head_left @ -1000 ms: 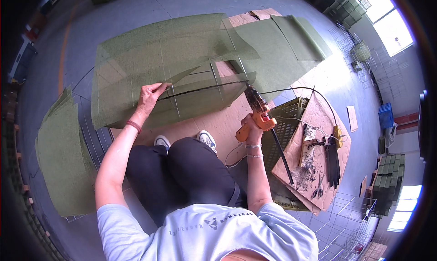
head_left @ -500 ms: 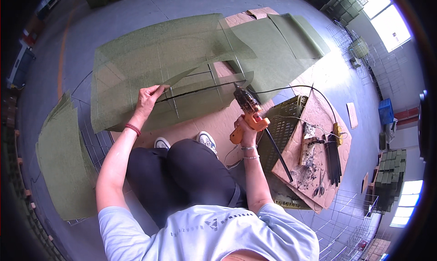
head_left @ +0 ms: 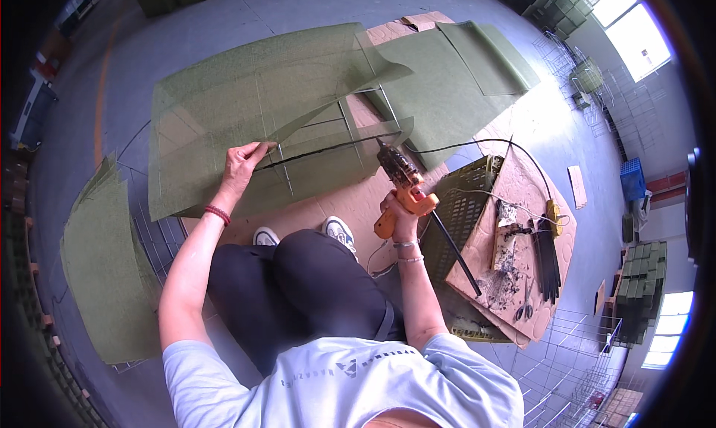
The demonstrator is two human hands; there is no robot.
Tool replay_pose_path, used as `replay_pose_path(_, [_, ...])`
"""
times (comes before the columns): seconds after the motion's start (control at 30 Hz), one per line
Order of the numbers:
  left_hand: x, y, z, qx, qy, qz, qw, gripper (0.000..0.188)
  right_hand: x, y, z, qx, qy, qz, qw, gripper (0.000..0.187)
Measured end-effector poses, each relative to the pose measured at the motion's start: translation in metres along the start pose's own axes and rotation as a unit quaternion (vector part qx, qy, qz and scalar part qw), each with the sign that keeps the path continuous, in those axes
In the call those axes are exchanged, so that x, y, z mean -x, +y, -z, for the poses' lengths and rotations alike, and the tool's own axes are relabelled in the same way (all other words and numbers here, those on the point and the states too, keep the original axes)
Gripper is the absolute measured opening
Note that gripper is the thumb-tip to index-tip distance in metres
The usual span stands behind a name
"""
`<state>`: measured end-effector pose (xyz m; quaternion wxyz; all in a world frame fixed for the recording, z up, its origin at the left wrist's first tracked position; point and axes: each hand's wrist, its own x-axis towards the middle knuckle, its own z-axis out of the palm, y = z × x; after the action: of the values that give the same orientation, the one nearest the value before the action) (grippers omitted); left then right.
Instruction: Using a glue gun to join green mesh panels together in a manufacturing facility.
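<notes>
On the pale shirt point(head_left: 339, 391) we see print: a dark, angular emblem point(head_left: 347, 367) across the chest, a fainter grey line of lettering point(head_left: 312, 376) to the emblem's left, and a small, darker row of letters point(head_left: 391, 352) to the emblem's right.

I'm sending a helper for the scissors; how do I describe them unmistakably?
In the right half of the view, cardboard lies over an olive plastic crate. On the cardboard, just left of the lower end of the bundle of black sticks, lie the scissors, set apart from those straight sticks by their two finger loops.
</notes>
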<state>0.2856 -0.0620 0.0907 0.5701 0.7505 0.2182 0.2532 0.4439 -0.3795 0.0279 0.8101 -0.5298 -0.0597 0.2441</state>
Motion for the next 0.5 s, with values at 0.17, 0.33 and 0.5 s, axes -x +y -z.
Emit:
replay_pose_path(0.17, [0.002, 0.003, 0.001, -0.006, -0.008, 0.009, 1.0, 0.031, -0.004, 0.001, 0.009, -0.009, 0.033, 0.029, 0.999, 0.019])
replay_pose_path(0.33, [0.002, 0.002, 0.003, -0.012, -0.014, 0.01, 1.0, 0.031, -0.016, -0.011, 0.016, -0.046, 0.06, 0.053, 0.996, 0.021])
replay_pose_path(0.5, [0.002, 0.005, 0.001, -0.004, -0.011, 0.009, 1.0, 0.03, -0.015, -0.017, 0.009, -0.036, 0.059, 0.041, 0.997, 0.021])
